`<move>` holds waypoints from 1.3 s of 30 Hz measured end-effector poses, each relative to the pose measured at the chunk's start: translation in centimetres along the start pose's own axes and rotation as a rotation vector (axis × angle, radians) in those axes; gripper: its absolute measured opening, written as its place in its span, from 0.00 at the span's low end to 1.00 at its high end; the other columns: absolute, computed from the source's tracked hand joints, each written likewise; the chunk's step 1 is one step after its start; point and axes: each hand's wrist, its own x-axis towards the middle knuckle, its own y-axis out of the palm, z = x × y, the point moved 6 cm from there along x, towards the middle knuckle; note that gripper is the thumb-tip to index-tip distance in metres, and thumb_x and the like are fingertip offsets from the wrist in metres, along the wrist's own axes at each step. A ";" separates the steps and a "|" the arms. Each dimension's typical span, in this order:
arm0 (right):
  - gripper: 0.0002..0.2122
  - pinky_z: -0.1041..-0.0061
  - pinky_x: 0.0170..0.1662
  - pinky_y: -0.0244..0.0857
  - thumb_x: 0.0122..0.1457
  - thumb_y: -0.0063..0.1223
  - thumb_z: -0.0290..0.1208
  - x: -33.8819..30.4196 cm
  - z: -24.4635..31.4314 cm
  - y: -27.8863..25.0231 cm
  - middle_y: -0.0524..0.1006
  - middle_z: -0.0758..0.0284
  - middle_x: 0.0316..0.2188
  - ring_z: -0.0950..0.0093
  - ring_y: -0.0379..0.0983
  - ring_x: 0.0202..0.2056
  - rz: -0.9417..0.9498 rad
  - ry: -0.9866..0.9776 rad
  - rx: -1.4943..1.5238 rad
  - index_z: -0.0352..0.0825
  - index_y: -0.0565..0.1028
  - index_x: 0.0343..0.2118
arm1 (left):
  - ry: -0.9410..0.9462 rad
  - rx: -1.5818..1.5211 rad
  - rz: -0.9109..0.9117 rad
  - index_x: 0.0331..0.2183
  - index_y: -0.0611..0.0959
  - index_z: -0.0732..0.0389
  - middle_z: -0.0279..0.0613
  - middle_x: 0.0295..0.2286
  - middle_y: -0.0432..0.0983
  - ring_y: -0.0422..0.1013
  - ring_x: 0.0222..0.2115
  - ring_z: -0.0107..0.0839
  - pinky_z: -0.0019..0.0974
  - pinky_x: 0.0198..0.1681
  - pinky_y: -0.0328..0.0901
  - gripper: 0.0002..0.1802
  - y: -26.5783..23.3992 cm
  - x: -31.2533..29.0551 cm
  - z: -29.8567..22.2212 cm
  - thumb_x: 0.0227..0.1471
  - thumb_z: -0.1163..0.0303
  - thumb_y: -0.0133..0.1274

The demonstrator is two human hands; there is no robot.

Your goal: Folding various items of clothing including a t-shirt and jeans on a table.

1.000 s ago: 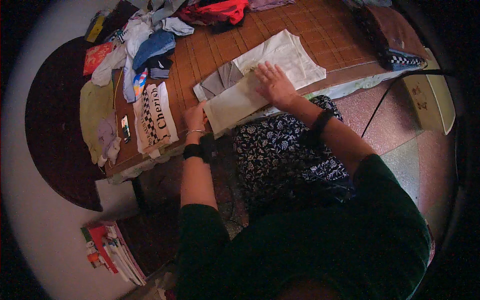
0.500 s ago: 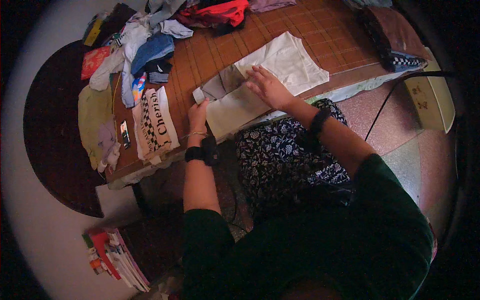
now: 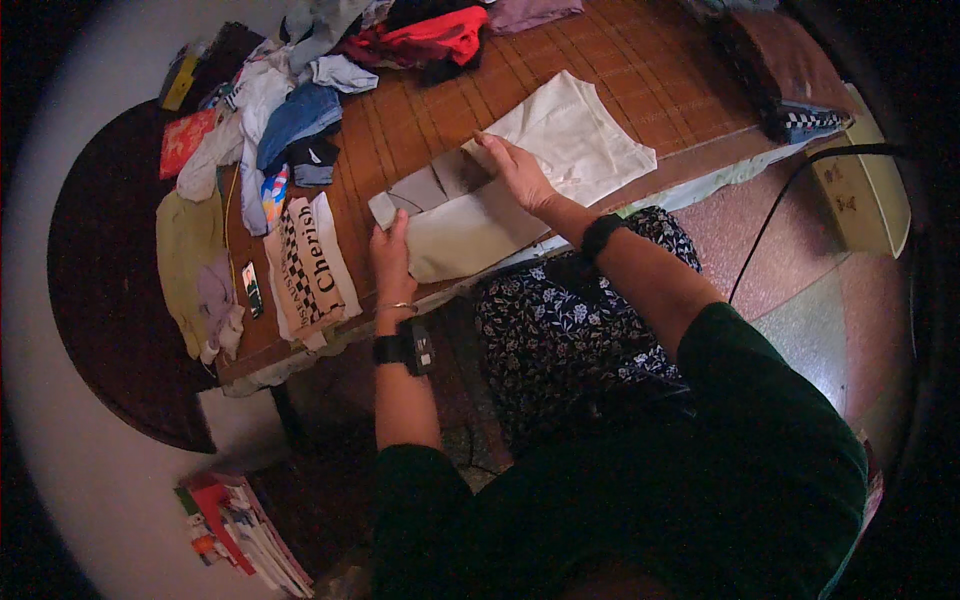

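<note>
A white sleeveless top (image 3: 575, 130) lies spread at an angle across the brown mat, its near-left part folded narrow. Grey and brownish fabric (image 3: 430, 185) shows along that part. At its left end my left hand (image 3: 391, 250) is closed on the edge, thumb on top and the other fingers partly hidden beneath. Farther along the top, about its middle, my right hand (image 3: 513, 172) grips the cloth, with some of its fingertips hidden.
Left of my hands lie a folded printed shirt (image 3: 312, 265) and a phone (image 3: 252, 288). Heaped clothes, including jeans (image 3: 300, 125) and a red garment (image 3: 430, 42), cover the far left. A brown cloth stack (image 3: 800, 65) stands far right. The mat's near edge (image 3: 290, 372) runs before me.
My right hand has gone from lying with spread fingers over the top to gripping it. My left hand has shifted slightly down and left with the top's end.
</note>
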 end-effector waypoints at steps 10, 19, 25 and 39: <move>0.32 0.74 0.60 0.53 0.66 0.31 0.54 -2.3 -0.4 3.1 0.69 0.57 0.55 0.68 0.64 0.57 0.093 0.153 0.448 0.27 0.65 0.57 | 0.046 -0.061 0.144 0.42 0.77 0.64 0.37 0.35 0.75 0.72 0.32 0.27 0.32 0.36 0.67 0.17 5.5 -3.4 -9.0 0.54 0.63 0.56; 0.27 0.71 0.52 0.63 0.66 0.35 0.52 -3.1 -3.3 2.2 0.73 0.62 0.50 0.71 0.70 0.47 0.218 0.539 0.896 0.33 0.70 0.54 | 0.043 -0.006 0.271 0.41 0.74 0.63 0.35 0.32 0.74 0.71 0.29 0.26 0.33 0.31 0.67 0.13 16.8 0.8 -7.5 0.55 0.68 0.55; 0.26 0.70 0.53 0.63 0.65 0.35 0.52 -7.3 -8.5 -0.5 0.73 0.62 0.50 0.71 0.70 0.47 0.220 0.668 0.913 0.34 0.70 0.54 | 0.001 -0.055 0.294 0.42 0.75 0.64 0.41 0.36 0.74 0.72 0.33 0.33 0.39 0.34 0.69 0.14 23.9 4.1 -2.5 0.53 0.69 0.55; 0.24 0.66 0.53 0.63 0.65 0.37 0.50 -8.1 -9.2 -1.0 0.73 0.62 0.51 0.69 0.70 0.47 0.214 0.680 1.102 0.35 0.69 0.53 | 0.404 0.240 0.029 0.44 0.74 0.65 0.44 0.33 0.76 0.74 0.35 0.34 0.37 0.41 0.68 0.21 21.3 0.7 -4.5 0.63 0.55 0.41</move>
